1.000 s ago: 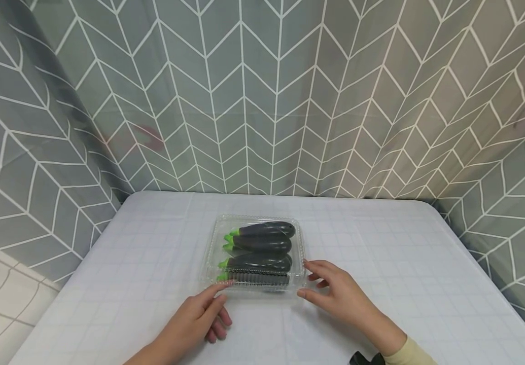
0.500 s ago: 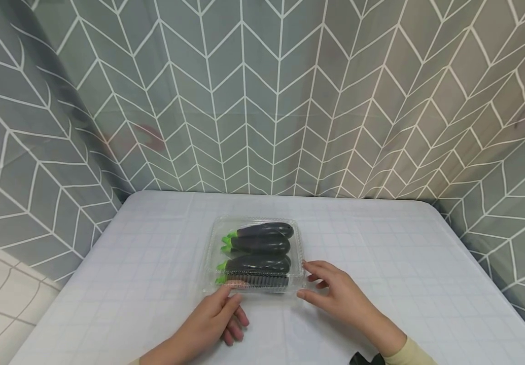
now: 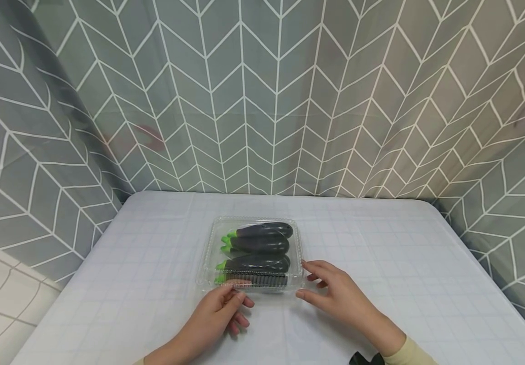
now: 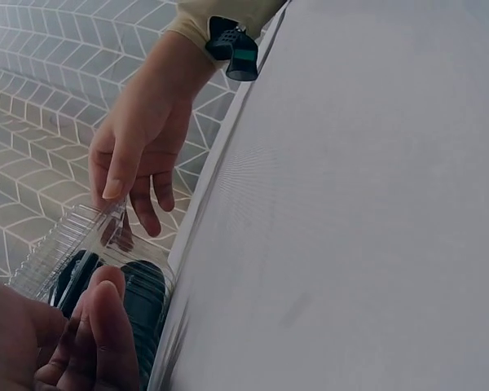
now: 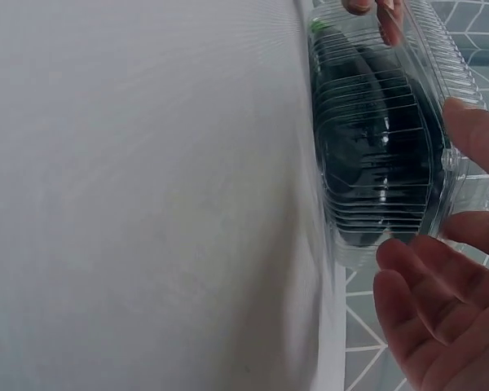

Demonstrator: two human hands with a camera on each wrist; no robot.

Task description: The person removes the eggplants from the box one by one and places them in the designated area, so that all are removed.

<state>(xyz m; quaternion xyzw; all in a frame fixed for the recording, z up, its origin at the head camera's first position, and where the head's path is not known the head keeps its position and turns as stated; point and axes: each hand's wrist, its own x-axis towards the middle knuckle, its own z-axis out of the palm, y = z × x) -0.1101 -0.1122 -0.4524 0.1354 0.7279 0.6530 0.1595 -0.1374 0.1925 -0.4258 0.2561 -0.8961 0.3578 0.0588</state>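
Observation:
A clear plastic container (image 3: 296,252) lies on the table with several dark eggplants (image 3: 260,245) inside, green stems to the left. My left hand (image 3: 214,315) is at its near edge; the index finger shows through the plastic, the thumb stands just in front. In the left wrist view that hand (image 4: 77,338) is close beside the container's side. My right hand (image 3: 344,298) rests thumb and index finger against the near right corner, other fingers loosely bent. The right wrist view shows this hand (image 5: 456,314) at the ribbed side, thumb on the rim.
A white cloth covers the table (image 3: 152,238). Grey curtains (image 3: 262,101) with white zigzag lines hang behind and at both sides. A black object (image 3: 366,359) is by the right sleeve at the bottom edge.
My left hand has slid to the right along the container's near edge, its index finger now further in behind the plastic. The container has shifted slightly left. My right hand has barely moved.

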